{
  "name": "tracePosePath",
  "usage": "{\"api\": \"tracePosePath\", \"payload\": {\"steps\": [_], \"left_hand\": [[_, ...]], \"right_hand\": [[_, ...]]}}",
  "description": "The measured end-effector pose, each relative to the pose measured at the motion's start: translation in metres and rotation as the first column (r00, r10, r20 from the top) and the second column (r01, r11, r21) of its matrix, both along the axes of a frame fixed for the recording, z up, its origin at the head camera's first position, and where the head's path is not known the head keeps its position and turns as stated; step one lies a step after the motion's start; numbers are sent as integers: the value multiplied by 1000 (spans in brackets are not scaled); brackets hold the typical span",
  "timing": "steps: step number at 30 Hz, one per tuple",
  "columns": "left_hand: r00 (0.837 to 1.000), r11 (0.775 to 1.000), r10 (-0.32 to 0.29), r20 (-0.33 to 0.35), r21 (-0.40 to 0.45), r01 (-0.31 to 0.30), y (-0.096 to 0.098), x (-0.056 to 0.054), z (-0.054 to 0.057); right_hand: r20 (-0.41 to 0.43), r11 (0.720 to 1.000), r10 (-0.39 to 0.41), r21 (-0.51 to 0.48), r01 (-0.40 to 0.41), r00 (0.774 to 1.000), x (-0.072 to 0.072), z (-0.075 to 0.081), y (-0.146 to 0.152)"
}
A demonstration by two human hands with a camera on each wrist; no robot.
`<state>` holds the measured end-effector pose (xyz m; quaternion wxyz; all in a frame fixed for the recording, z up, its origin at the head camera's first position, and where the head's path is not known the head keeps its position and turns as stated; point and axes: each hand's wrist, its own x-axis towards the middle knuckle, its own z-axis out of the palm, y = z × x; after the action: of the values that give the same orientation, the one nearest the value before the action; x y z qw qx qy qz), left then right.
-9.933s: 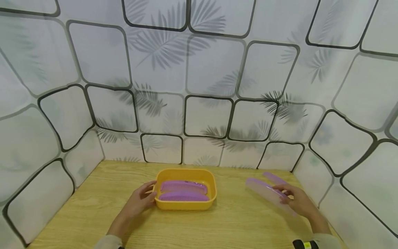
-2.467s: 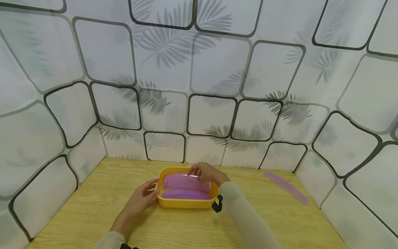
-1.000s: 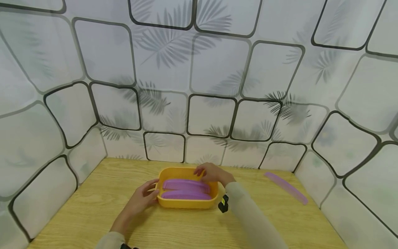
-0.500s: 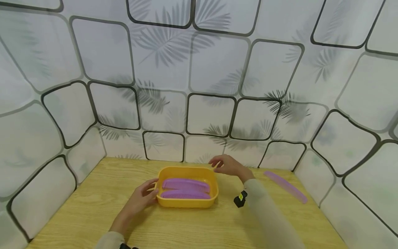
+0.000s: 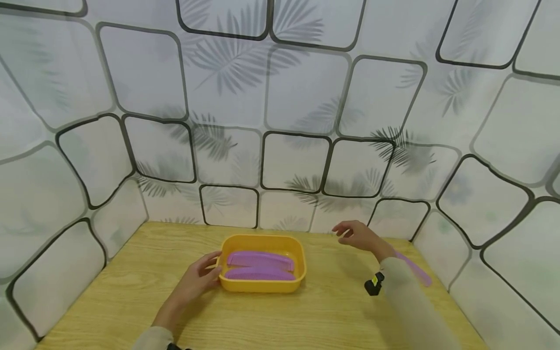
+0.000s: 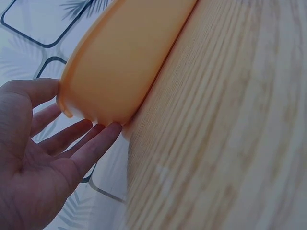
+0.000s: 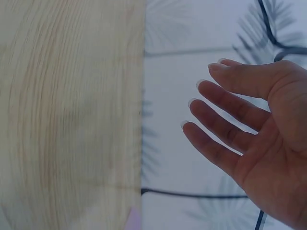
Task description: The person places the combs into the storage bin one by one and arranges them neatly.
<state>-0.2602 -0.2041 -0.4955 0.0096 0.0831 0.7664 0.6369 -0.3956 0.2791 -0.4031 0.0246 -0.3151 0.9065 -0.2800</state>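
Observation:
Purple combs point(image 5: 260, 273) lie in a yellow plastic basket point(image 5: 262, 287) on the wooden table; two show plainly, side by side. At the basket's left end rests my left hand point(image 5: 199, 277). The left wrist view shows its thumb at the rim and its fairly straight fingertips touching the end wall point(image 6: 115, 67). My right hand point(image 5: 358, 236) is in the air right of the basket, holding nothing, its fingers relaxed and apart in the right wrist view. Another purple comb point(image 5: 417, 272) lies on the table at the right, partly hidden behind the right forearm.
The wooden table point(image 5: 245, 321) meets a patterned curtain-like backdrop point(image 5: 288, 160) at the back and both sides. A small black device point(image 5: 374, 284) is worn on the right wrist.
Earlier my right hand brought a comb from the right into the basket. It let go, rose out and moved right. My left hand has stayed at the basket's left end.

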Motion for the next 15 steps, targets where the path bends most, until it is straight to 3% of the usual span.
{"api": "tracePosePath", "payload": {"steps": [15], "left_hand": [[1000, 1000, 5, 11, 5, -5, 0, 0, 1]], "right_hand": [[1, 978, -204, 53, 204, 979, 2, -16, 97]]}}
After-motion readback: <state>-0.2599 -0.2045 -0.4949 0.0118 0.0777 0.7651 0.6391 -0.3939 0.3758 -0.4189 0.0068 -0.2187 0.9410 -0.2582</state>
